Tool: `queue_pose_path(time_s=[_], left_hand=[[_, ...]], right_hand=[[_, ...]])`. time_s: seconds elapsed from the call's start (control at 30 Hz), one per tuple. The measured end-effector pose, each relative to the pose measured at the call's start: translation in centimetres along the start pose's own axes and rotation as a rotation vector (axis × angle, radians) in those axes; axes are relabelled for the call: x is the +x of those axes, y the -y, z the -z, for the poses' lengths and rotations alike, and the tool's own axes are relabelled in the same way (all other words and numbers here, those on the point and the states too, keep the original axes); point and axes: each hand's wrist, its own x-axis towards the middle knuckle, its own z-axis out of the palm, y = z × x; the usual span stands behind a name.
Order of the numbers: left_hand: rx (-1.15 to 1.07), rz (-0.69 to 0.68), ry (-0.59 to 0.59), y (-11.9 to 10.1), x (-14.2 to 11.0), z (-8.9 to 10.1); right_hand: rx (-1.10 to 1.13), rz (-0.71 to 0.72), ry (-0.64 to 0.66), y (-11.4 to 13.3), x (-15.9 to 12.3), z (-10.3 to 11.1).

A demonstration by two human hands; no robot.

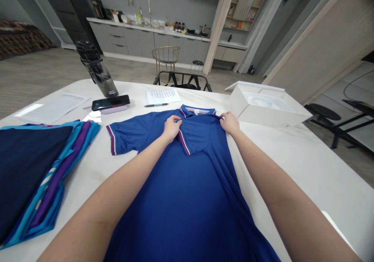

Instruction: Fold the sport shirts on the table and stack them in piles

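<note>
A blue polo shirt (187, 192) lies spread on the white table, its collar at the far end. Red and white stripes trim its collar and sleeve cuffs. One sleeve stretches out flat to the left; the other is folded inward across the upper body. My left hand (172, 128) pinches the shirt fabric near the folded sleeve's cuff, just below the collar. At the right shoulder edge, my right hand (229, 123) grips the cloth between thumb and fingers. Part of the collar's inside and a small label show between the hands.
Folded clothes (35, 168) are stacked at the left. Behind them are a phone (111, 103), a water bottle (101, 75) and a clear sheet (55, 107). A pen (156, 105) and printed paper (163, 96) lie beyond the shirt. An open white box (263, 112) stands at the back right.
</note>
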Motion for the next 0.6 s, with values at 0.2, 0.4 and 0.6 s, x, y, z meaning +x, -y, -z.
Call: queue_pose_path(time_s=[0.2,0.4,0.6], left_hand=[[-0.152,-0.03,-0.026,0.0,0.9,0.4],[-0.17,-0.022,-0.043,0.1,1.1,0.3],[-0.246,-0.047,-0.026,-1.1,0.7,0.3]], right_hand=[[0.045,-0.038,0.213,-0.1,3.1,1.0],[-0.146,-0.128,0.266,-0.5,3.0,1.1],[0.039,-0.097,0.142,-0.9,2.5,1.6]])
